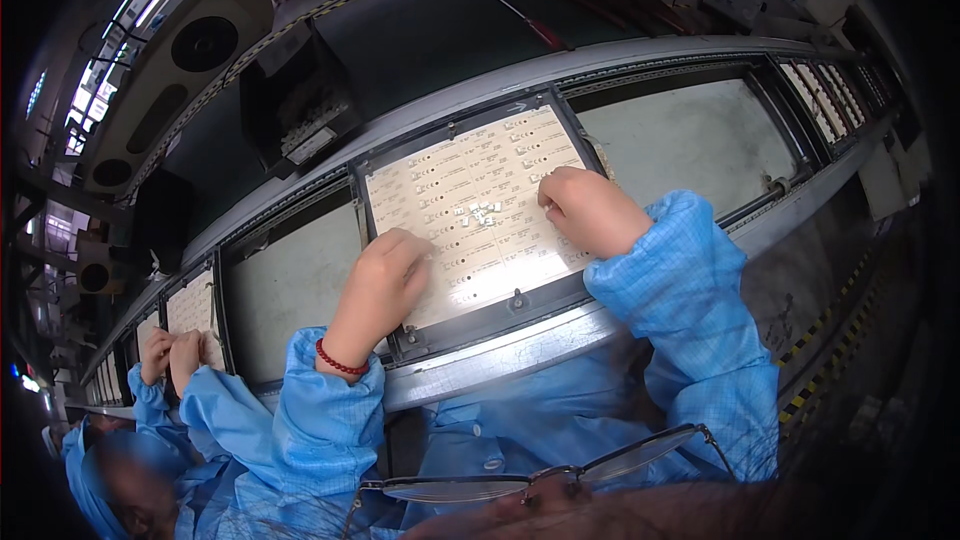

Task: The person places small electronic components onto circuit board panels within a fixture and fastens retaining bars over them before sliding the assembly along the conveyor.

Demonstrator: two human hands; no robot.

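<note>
Head view: cream circuit panel (480, 215) in black carrier frame (500, 305), centre of conveyor.
Left hand (385, 275): curled, knuckles pressing near-left of panel.
Right hand (590, 208): fingertips together, possibly pinching a part.
Handling: thin, stiff, fragile; hold by edges.

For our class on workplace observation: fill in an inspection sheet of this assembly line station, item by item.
Surface: grey conveyor rail carrying dark framed trays.
Job's things: pale circuit panel in a black frame; small white parts at its middle.
Clutter: nothing seen.
Grippers: left hand and right hand rest fingers-down on the panel; grasp unclear.
Cables: nothing seen.
Surroundings: co-worker's hands at another panel to the left; black box behind.
</note>
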